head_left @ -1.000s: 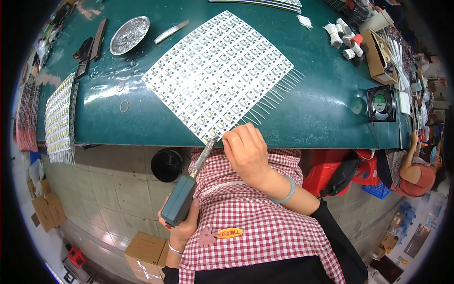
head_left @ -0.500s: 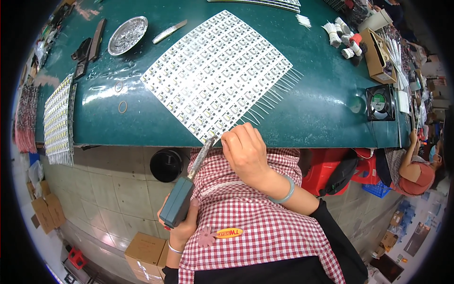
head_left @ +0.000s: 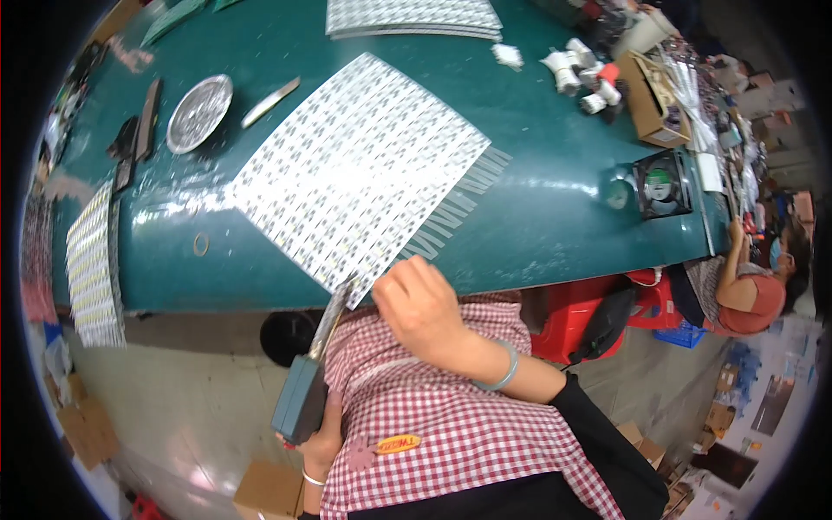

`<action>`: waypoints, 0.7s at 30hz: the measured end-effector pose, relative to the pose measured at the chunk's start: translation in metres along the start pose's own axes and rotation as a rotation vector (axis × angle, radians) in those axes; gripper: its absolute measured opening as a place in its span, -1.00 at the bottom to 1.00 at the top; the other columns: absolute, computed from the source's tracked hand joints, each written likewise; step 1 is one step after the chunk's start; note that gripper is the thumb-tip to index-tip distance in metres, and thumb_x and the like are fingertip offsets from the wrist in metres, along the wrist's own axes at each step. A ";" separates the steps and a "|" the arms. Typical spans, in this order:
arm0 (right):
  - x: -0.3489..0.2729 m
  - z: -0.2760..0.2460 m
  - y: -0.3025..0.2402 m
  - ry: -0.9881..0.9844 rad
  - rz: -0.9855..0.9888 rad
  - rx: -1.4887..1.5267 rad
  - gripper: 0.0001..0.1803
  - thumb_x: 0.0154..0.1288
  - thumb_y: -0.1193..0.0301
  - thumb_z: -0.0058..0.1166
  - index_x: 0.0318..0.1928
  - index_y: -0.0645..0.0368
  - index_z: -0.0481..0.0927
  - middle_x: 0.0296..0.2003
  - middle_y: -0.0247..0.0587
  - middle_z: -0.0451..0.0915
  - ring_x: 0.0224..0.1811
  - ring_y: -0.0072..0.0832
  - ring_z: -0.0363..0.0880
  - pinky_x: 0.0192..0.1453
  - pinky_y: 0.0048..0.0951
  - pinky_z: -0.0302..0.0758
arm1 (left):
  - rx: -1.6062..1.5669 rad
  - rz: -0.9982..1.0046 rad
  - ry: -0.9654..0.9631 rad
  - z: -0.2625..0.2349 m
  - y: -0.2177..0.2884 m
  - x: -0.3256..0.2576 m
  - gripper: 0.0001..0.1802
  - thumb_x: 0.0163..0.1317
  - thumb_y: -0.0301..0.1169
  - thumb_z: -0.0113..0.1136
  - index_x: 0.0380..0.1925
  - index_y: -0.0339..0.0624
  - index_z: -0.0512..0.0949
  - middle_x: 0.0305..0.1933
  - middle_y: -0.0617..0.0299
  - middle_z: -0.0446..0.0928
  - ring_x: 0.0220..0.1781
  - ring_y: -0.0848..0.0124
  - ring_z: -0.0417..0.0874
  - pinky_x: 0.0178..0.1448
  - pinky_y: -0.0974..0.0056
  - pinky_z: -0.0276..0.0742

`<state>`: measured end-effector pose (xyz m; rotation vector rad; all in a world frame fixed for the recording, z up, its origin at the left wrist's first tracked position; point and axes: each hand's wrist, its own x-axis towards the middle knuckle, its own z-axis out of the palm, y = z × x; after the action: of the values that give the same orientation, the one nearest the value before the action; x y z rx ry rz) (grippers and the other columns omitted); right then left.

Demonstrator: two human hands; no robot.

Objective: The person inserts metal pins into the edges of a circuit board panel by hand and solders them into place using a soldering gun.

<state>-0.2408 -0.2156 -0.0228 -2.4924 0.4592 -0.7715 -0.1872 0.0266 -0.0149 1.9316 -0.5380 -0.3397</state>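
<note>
Left hand (head_left: 322, 444) is gripping the teal tool (head_left: 303, 394), right hand (head_left: 422, 305) is pinching the LED panel (head_left: 360, 173) at its near corner; most strips seem untouched.

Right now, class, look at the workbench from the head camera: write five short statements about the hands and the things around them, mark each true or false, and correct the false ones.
1. The left hand grips a teal-handled tool. True.
2. The right hand rests on the round metal dish. False: it is at the near edge of the white panel of strips.
3. The table is red. False: it is green.
4. A small black fan sits to the right. True.
5. The right wrist wears a pale bangle. True.
</note>
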 end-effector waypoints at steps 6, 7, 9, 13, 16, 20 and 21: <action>0.051 -0.056 0.062 0.197 0.004 -0.013 -0.93 0.20 0.58 0.13 -0.32 0.23 0.51 -0.38 -0.07 0.45 -0.27 -0.10 0.43 -0.19 -0.18 0.40 | -0.077 -0.074 0.122 0.005 -0.016 0.005 -0.58 0.19 -0.68 0.29 0.09 -0.30 0.53 -0.18 0.23 0.60 -0.52 0.60 0.41 -0.46 0.45 0.31; 0.064 -0.064 0.086 0.226 0.027 -0.079 -0.93 0.19 0.60 0.13 -0.33 0.24 0.50 -0.37 -0.05 0.47 -0.26 -0.08 0.43 -0.18 -0.15 0.40 | -0.083 -0.066 0.120 0.005 -0.018 0.008 -0.58 0.19 -0.68 0.29 0.09 -0.30 0.53 -0.18 0.23 0.60 -0.52 0.60 0.41 -0.46 0.45 0.31; 0.090 -0.080 0.146 0.278 0.081 -0.242 -0.92 0.19 0.56 0.16 -0.34 0.20 0.51 -0.35 -0.07 0.49 -0.23 -0.07 0.45 -0.17 -0.14 0.41 | -0.050 -0.095 0.081 0.002 -0.027 0.010 -0.59 0.20 -0.65 0.30 0.08 -0.31 0.53 -0.28 0.25 0.58 -0.54 0.61 0.39 -0.48 0.45 0.26; 0.131 -0.100 0.242 0.302 0.126 -0.459 -0.91 0.18 0.52 0.21 -0.31 0.16 0.55 -0.30 -0.15 0.50 -0.19 -0.14 0.48 -0.11 -0.16 0.49 | -0.030 -0.101 0.097 0.009 -0.020 0.020 -0.60 0.21 -0.64 0.29 0.08 -0.32 0.53 -0.35 0.28 0.55 -0.57 0.60 0.37 -0.49 0.45 0.24; 0.157 -0.096 0.285 0.310 0.069 -0.527 -0.83 0.12 0.52 0.28 -0.24 0.15 0.62 -0.30 -0.19 0.52 -0.14 -0.19 0.51 -0.06 -0.21 0.50 | -0.161 -0.297 0.172 0.014 -0.009 0.025 -0.59 0.21 -0.64 0.29 0.08 -0.34 0.52 -0.35 0.26 0.55 -0.57 0.60 0.37 -0.49 0.45 0.24; 0.180 -0.090 0.319 0.313 -0.020 -0.535 -0.87 0.11 0.50 0.28 -0.29 0.12 0.66 -0.30 -0.29 0.54 -0.09 -0.25 0.50 -0.04 -0.24 0.51 | -0.123 -0.455 0.180 0.026 0.034 0.040 -0.63 0.23 -0.61 0.28 0.06 -0.34 0.54 -0.37 0.26 0.54 -0.55 0.60 0.38 -0.49 0.43 0.25; 0.183 -0.087 0.323 0.304 -0.059 -0.559 -0.94 0.12 0.50 0.24 -0.35 0.11 0.65 -0.31 -0.31 0.54 -0.08 -0.28 0.50 -0.06 -0.24 0.51 | -0.104 -0.557 0.213 0.030 0.049 0.044 -0.65 0.25 -0.59 0.28 0.05 -0.34 0.55 -0.38 0.26 0.54 -0.55 0.60 0.39 -0.49 0.43 0.25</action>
<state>-0.2041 -0.5938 -0.0547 -2.9124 0.8037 -1.1881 -0.1738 -0.0366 0.0185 1.9608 0.1652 -0.4934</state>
